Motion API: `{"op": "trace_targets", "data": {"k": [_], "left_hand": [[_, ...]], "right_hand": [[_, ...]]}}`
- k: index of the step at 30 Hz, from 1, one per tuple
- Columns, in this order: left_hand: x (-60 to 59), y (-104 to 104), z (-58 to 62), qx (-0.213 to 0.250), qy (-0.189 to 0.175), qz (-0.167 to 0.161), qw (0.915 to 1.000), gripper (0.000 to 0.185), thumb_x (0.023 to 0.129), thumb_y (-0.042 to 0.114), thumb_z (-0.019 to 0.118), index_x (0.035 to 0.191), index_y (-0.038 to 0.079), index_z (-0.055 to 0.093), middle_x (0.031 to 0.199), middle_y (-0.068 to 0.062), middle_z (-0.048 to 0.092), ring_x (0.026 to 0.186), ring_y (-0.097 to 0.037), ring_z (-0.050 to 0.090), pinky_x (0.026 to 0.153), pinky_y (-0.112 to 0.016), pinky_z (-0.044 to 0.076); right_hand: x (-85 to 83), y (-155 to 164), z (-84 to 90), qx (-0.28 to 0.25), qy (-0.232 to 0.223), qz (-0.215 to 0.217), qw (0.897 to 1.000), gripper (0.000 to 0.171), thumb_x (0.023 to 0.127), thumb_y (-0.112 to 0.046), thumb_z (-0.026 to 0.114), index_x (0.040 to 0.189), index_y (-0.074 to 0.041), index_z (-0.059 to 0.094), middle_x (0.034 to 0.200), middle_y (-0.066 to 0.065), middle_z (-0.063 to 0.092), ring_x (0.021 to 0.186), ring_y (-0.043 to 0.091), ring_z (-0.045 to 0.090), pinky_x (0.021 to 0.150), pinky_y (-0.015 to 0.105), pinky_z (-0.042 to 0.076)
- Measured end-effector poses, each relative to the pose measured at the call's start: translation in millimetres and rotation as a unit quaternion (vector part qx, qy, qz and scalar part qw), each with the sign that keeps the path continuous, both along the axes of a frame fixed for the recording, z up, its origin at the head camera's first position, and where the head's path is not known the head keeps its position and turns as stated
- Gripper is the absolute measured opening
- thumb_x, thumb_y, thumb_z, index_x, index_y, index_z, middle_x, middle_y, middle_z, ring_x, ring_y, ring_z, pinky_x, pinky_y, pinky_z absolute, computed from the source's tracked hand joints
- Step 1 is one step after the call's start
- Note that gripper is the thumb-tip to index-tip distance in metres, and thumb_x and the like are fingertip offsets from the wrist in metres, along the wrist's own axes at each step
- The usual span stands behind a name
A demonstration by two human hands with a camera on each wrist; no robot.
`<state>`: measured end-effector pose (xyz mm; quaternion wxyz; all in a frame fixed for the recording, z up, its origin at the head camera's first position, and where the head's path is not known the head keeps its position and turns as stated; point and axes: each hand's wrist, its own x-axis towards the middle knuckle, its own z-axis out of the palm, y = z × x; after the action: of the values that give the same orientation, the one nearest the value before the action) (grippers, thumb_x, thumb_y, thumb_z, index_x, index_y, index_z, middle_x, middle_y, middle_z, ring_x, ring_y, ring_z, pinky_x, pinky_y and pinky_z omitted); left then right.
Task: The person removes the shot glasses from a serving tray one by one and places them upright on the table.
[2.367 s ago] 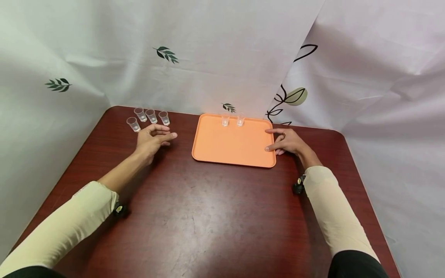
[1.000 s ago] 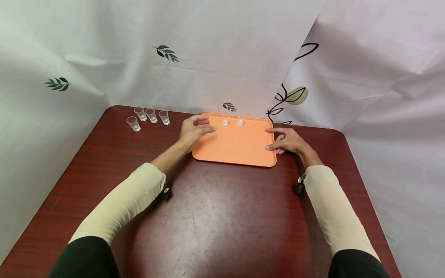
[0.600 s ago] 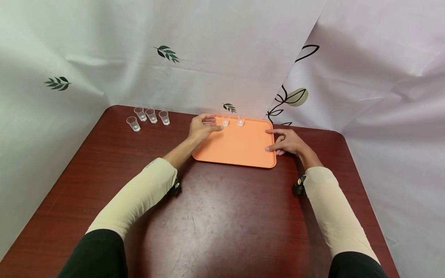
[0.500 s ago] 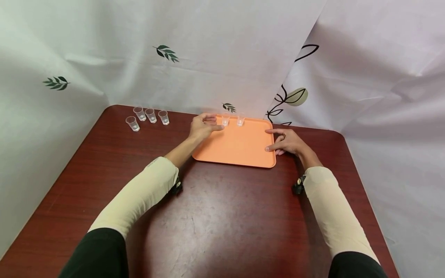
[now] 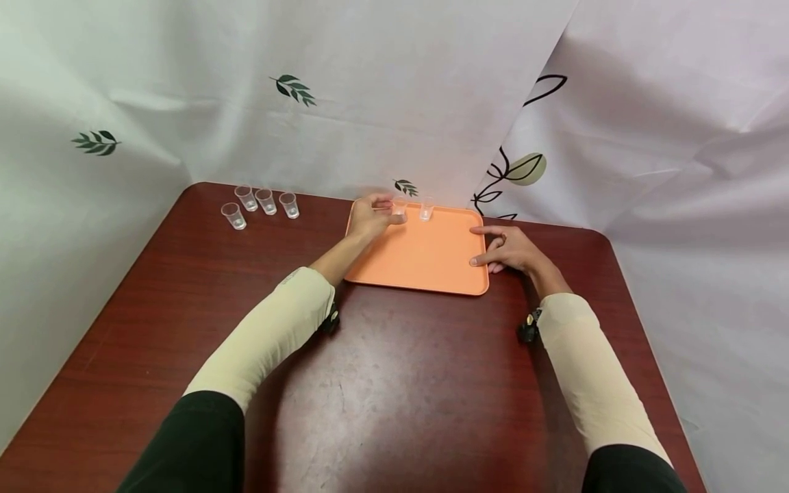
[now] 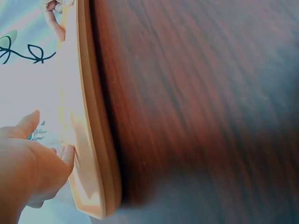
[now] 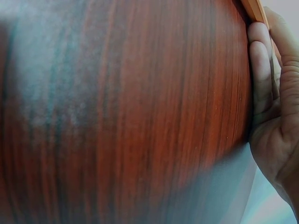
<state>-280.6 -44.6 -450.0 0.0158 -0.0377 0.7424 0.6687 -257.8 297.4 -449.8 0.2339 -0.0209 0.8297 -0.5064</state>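
An orange tray lies near the back edge of the table, with two small clear plastic cups standing along its far side. My left hand reaches over the tray's left part; its thumb and fingers are spread beside the left cup, and firm contact cannot be made out. In the left wrist view that left hand is above the tray rim. My right hand grips the tray's right edge, thumb and a finger on top. The right wrist view shows the right hand's fingers against the tray edge.
Several clear cups stand on the table's back left corner. The other tray cup is just right of the first. White patterned cloth hangs behind the dark wooden table.
My left hand has moved right, from beside the loose cups on the table to the left cup on the tray. My right hand has stayed at the tray's edge.
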Motion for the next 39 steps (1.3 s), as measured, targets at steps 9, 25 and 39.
{"op": "trace_targets", "data": {"k": [9,25,39], "left_hand": [[-7.5,6,3.4,-0.006,-0.016,-0.008,0.9998,0.061,0.093,0.0,0.09,0.15,0.0,0.067,0.152,-0.023,0.067,0.143,-0.039,0.065,0.122,-0.044,0.059],[-11.9,5,3.7,-0.062,0.006,-0.002,0.998,0.046,0.097,0.0,0.085,0.141,0.0,0.075,0.138,-0.024,0.076,0.126,-0.034,0.072,0.106,-0.038,0.065],[-3.3,-13,7.3,-0.099,0.015,0.011,0.9949,0.041,0.094,0.012,0.091,0.134,0.008,0.081,0.127,-0.014,0.08,0.12,-0.028,0.076,0.095,-0.03,0.065]], "right_hand": [[-3.1,3,-4.2,0.002,-0.001,0.001,1.0,0.086,0.089,-0.007,0.097,0.165,-0.015,0.059,0.067,0.0,0.073,0.052,0.009,0.069,0.056,0.025,0.066],[-6.3,7,-13.3,0.002,0.018,0.009,1.0,0.084,0.088,-0.012,0.099,0.163,-0.018,0.061,0.068,-0.002,0.074,0.054,0.008,0.071,0.057,0.027,0.067],[-7.3,6,-12.7,0.004,0.006,0.0,1.0,0.085,0.09,-0.007,0.096,0.166,-0.015,0.058,0.067,-0.001,0.073,0.053,0.008,0.069,0.055,0.025,0.066]]}}
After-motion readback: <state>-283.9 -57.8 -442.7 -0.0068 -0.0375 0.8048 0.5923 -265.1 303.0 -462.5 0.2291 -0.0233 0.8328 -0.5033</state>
